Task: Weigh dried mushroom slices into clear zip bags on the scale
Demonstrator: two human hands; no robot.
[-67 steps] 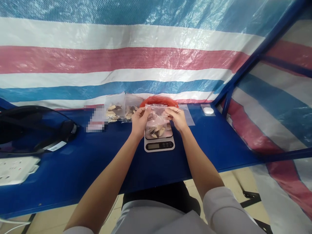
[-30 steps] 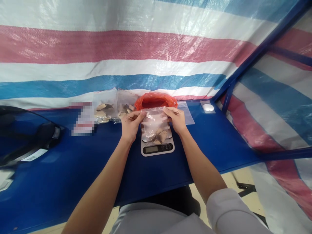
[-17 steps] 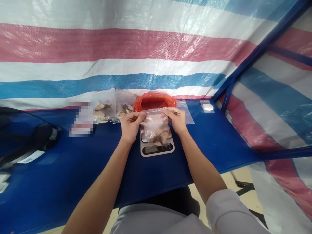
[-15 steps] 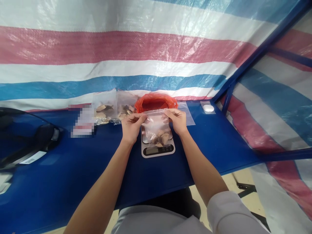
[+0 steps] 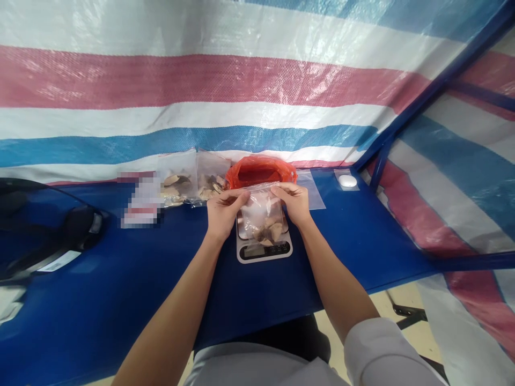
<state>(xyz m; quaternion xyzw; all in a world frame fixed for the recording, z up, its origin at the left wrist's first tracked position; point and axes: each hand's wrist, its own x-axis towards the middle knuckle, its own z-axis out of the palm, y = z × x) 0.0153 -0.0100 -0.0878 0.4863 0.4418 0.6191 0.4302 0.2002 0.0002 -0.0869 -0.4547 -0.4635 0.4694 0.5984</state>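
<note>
A clear zip bag (image 5: 261, 212) with several brown dried slices at its bottom hangs between my two hands. My left hand (image 5: 224, 212) pinches its upper left corner between thumb and fingers. At the upper right corner, my right hand (image 5: 293, 202) has the same kind of pinch. Under the bag is a white kitchen scale (image 5: 263, 256) with a dark display strip; the bag covers much of its plate. Whether the bag's bottom touches the scale I cannot tell. Just behind my hands, an open red plastic bag (image 5: 261, 170) stands on the table.
Filled zip bags (image 5: 177, 185) lean by the striped sheet at the back left of the blue table (image 5: 161, 289). A flat clear bag (image 5: 316, 193) and a white round object (image 5: 347, 180) lie to the right. Black gear (image 5: 76, 230) is at far left.
My left hand has shifted slightly inward along the bag's top edge, closer to my right hand. The whole view has also moved a little.
</note>
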